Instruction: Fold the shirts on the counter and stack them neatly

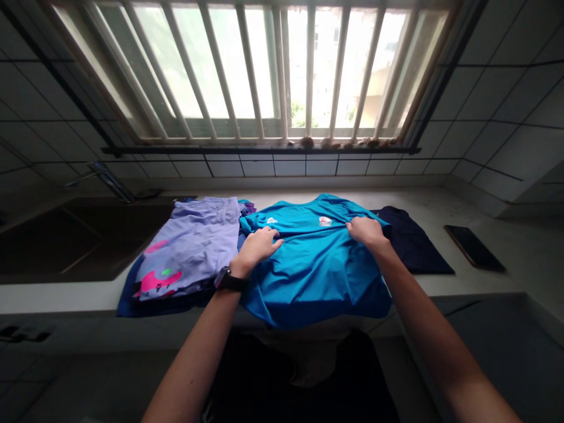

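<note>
A teal-blue T-shirt (308,270) lies spread on the countertop, its collar toward the window and its lower edge hanging over the front. Two small emblems show on its chest. My left hand (259,244), with a dark watch at the wrist, is closed on the fabric near the left sleeve. On the opposite side, my right hand (366,230) has its fingers curled into the cloth close to the right shoulder. A taut crease runs across the shirt between both hands.
Left of the shirt, a lavender garment (198,241) with pink print rests on darker clothes. A dark folded garment (412,244) and a phone (473,247) lie to the right. The sink (88,241) and faucet (112,182) are at left, below a barred window (255,76).
</note>
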`<action>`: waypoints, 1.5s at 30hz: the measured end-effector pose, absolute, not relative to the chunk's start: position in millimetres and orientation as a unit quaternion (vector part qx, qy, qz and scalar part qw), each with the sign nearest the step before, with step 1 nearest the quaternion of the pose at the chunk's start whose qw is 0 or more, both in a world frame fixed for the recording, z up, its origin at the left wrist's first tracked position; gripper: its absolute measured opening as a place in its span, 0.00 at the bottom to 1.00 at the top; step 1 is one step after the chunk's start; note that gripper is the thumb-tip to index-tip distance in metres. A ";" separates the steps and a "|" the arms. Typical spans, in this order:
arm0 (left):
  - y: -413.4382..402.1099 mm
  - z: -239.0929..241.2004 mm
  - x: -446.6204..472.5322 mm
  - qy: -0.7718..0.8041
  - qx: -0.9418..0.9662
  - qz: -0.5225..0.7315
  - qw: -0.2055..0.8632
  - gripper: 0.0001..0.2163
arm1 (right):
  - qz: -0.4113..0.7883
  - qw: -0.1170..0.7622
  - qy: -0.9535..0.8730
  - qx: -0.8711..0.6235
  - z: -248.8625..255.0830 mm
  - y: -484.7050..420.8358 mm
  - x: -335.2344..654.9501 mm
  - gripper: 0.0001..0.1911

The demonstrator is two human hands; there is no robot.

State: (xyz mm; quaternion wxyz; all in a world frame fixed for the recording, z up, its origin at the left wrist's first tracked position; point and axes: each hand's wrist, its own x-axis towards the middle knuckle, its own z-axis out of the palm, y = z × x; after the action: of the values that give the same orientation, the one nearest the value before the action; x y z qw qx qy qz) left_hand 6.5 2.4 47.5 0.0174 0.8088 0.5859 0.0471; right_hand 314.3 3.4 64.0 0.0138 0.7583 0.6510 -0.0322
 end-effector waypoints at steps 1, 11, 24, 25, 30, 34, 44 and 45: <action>8.1 47.4 9.0 0.602 0.795 0.070 -0.015 0.17 | -0.001 -0.015 0.665 0.747 61.9 7.3 310.3 0.26; 35.0 7.0 9.4 0.669 0.722 0.151 -0.088 0.22 | -0.038 -0.039 0.699 0.714 16.2 33.4 303.6 0.30; 34.5 16.5 6.9 0.588 0.785 0.192 -0.041 0.17 | -0.088 -0.233 0.752 0.611 19.3 33.5 318.7 0.18; 33.0 17.4 7.4 0.585 0.790 0.182 -0.031 0.17 | -0.092 -0.231 0.760 0.600 19.3 33.1 316.7 0.18; 30.5 13.6 8.7 0.608 0.778 0.156 -0.024 0.19 | -0.101 -0.193 0.770 0.600 16.5 31.5 313.5 0.19; 32.5 7.8 8.4 0.609 0.779 0.144 -0.029 0.20 | -0.123 -0.185 0.770 0.598 13.8 30.7 316.9 0.19; 34.7 12.4 2.7 0.634 0.734 0.238 -0.058 0.21 | -0.052 -0.322 0.670 0.667 28.6 28.6 327.0 0.20; 33.4 13.0 2.7 0.648 0.714 0.254 -0.074 0.21 | -0.027 -0.328 0.633 0.701 30.4 26.8 331.1 0.22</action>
State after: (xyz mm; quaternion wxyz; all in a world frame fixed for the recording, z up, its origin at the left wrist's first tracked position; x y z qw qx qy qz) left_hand 2.7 33.4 13.0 -0.0744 0.7141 0.6481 0.2541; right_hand 331.1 26.8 30.4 -0.3282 0.7009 0.6327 -0.0275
